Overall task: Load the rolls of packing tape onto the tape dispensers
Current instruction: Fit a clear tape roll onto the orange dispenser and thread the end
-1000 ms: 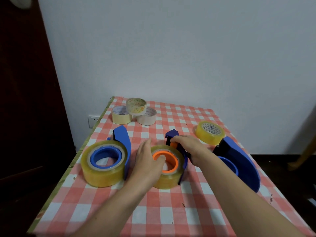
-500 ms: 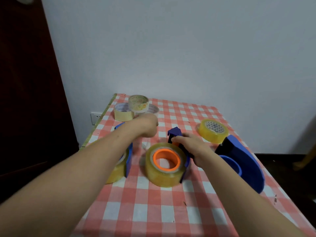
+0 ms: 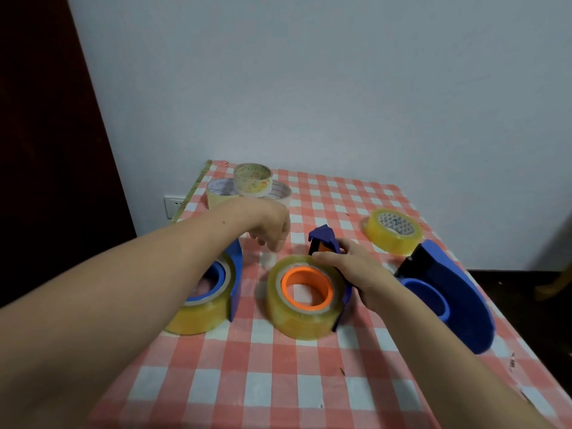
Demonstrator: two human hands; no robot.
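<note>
— Which of the dispensers have tape in them?

— Two of the three, from where I stand. The left dispenser (image 3: pixel 236 274) has a fat clear roll (image 3: pixel 204 317) round its blue hub (image 3: pixel 218 275), though the person's left forearm crosses over it and hides a good part. The middle dispenser (image 3: pixel 322 239) has a second clear roll (image 3: pixel 297 320) seated on an orange hub (image 3: pixel 306 287). The right dispenser (image 3: pixel 458 311) lies flat with nothing on its hub (image 3: pixel 428 294).

— And the hands?

— The right hand (image 3: pixel 359 270) grips the middle dispenser near its top, fingers curled over the frame and touching the roll. The left hand (image 3: pixel 272 227) hangs above the cloth between the left and middle dispensers, fingers drooping loosely, nothing in them that I can see (it is a little blurred).

— Any loose rolls?

— A yellow roll (image 3: pixel 393 230) lies flat just behind the right dispenser. In the far left corner a patterned roll (image 3: pixel 252 181) perches on two pale rolls (image 3: pixel 219 195), right behind the left wrist. All of it sits on the red-checked table (image 3: pixel 278 382). There is a wall socket (image 3: pixel 171 205) by that corner and a dark door (image 3: pixel 46 150) to the left.
</note>
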